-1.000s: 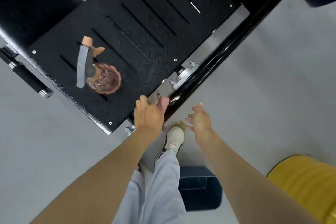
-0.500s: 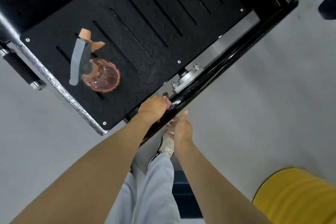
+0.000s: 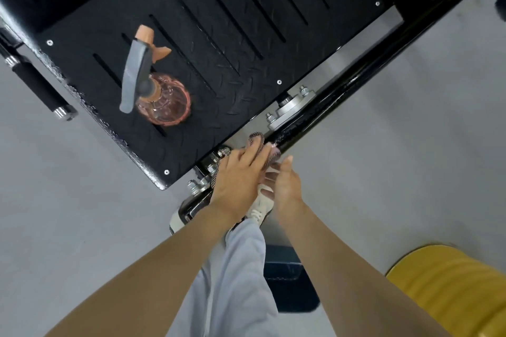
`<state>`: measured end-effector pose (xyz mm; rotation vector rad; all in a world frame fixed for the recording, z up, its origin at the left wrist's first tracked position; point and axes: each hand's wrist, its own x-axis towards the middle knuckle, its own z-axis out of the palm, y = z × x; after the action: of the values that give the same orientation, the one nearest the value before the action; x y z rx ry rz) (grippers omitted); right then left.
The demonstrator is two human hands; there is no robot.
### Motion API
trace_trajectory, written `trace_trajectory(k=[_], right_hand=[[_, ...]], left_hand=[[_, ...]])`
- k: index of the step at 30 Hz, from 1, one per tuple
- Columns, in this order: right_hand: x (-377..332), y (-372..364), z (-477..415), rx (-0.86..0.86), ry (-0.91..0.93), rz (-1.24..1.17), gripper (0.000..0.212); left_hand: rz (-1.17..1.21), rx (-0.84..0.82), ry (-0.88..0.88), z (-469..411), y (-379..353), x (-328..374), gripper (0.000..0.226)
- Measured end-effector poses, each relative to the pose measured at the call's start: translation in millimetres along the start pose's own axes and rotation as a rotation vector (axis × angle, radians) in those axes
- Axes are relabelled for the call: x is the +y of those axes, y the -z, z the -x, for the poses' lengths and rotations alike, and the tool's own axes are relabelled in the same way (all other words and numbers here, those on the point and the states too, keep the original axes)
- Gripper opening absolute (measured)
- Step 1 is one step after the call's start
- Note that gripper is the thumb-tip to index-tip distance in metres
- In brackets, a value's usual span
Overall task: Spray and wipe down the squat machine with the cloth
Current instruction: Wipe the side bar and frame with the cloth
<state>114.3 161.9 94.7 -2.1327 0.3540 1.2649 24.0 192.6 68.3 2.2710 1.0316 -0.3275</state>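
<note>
Pressing the checked mesh cloth [image 3: 256,141] onto the black frame tube [image 3: 356,79] of the squat machine, at the near edge of the diamond-plate footplate [image 3: 241,85], with the left hand [image 3: 238,178] laid flat and its fingers fairly straight on top. Showing past those fingertips and again beside the wrist. Holding the right hand [image 3: 284,183] just beside the left, fingers loose and spread, gripping nothing plainly; too blurred to tell whether touching the cloth. Standing upright on the footplate, well apart from both hands, a pink see-through spray bottle [image 3: 164,104] with a grey trigger head. Just beyond the cloth, a silver bolted bracket [image 3: 291,107]. Far left, a black padded handle [image 3: 38,87]. Below the hands, a white sneaker [image 3: 262,204] and a grey trouser leg [image 3: 241,268] on grey floor [image 3: 383,159]. Lower right, something yellow [image 3: 451,290].
</note>
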Motion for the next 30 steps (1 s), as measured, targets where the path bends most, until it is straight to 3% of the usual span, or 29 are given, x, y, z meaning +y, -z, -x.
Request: trace_trajectory(k=[3,7,9,12,15,18,22,25,27,30], right_hand=[[4,-6,13,-0.03,-0.013,-0.013,0.045],[23,-22,16,0.033,0.018,0.052,0.045],[40,-31,10,0.057,0.051,0.118,0.058],[48,-39,16,0.053,0.043,0.111,0.063],[53,-42,25,0.009,-0.021,0.028,0.049],[63,-45,34,-0.001,-0.081,-0.02,0.052],[68,-46,36,-0.037,-0.12,-0.072,0.058],[66,-51,30,-0.042,-0.097,-0.032,0.062],[65,-51,24,-0.032,-0.088,-0.01,0.064],[67,-50,15,-0.007,-0.079,0.023,0.067]], left_hand=[[-0.183,0.017,-0.165,28,-10,-25,0.083],[-0.49,0.025,-0.492,84,-29,-68,0.065],[-0.464,0.057,-0.473,115,-35,-85,0.072],[-0.153,0.153,-0.179,126,-37,-74,0.077],[0.277,0.264,0.162,116,-42,-58,0.062],[0.64,0.328,0.507,105,-42,-46,0.054],[0.774,0.472,0.864,81,-32,-24,0.049],[1.053,0.664,1.05,76,-29,-21,0.033],[1.109,0.66,1.168,74,-27,-27,0.025],[1.266,0.46,1.304,66,-24,-51,0.023]])
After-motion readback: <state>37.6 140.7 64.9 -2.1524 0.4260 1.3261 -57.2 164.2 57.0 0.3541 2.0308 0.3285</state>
